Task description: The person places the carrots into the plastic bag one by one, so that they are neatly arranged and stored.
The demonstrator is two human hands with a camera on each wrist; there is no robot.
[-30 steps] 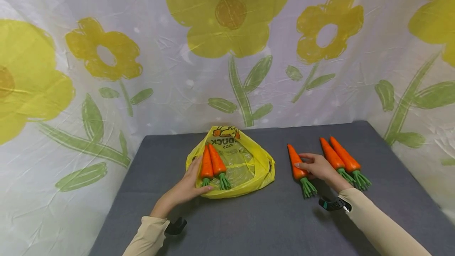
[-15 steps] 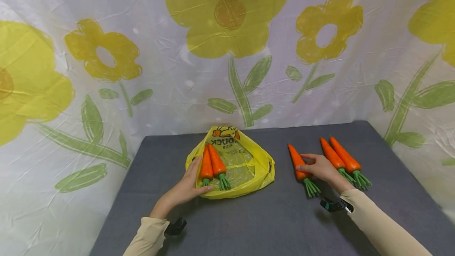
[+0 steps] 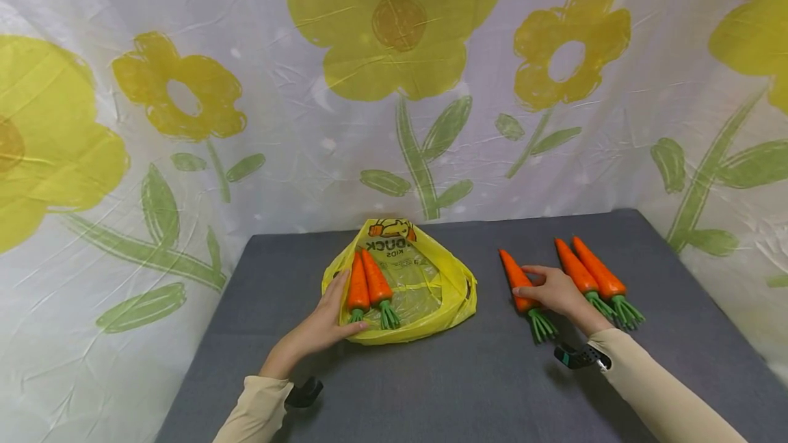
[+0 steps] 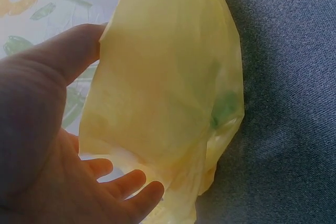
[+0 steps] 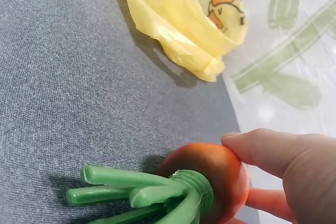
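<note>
My right hand [image 3: 552,290] grips an orange toy carrot [image 3: 515,277] lying on the dark cloth, thumb on one side and fingers on the other. In the right wrist view its green stalks [image 5: 163,192] point away from the hand. On the left, my left hand [image 3: 321,316] rests spread at the near left rim of a yellow plastic bag [image 3: 455,306]. Its thumb and fingers are apart, touching the bag; the left wrist view shows the thumb tip hidden behind the plastic [image 4: 163,72]. Inside the bag's mouth lie two carrots [image 3: 374,276], side by side.
Two more carrots [image 3: 598,269] lie together to the right of my right hand, stalks toward me. A dark grey cloth [image 3: 431,388] covers the table. Behind it hangs a white curtain [image 3: 295,156] with yellow flowers.
The stalk end of the carrot under my right hand has swung slightly right, and the thumb has shifted a little along with it. The left hand and bag look unmoved.
</note>
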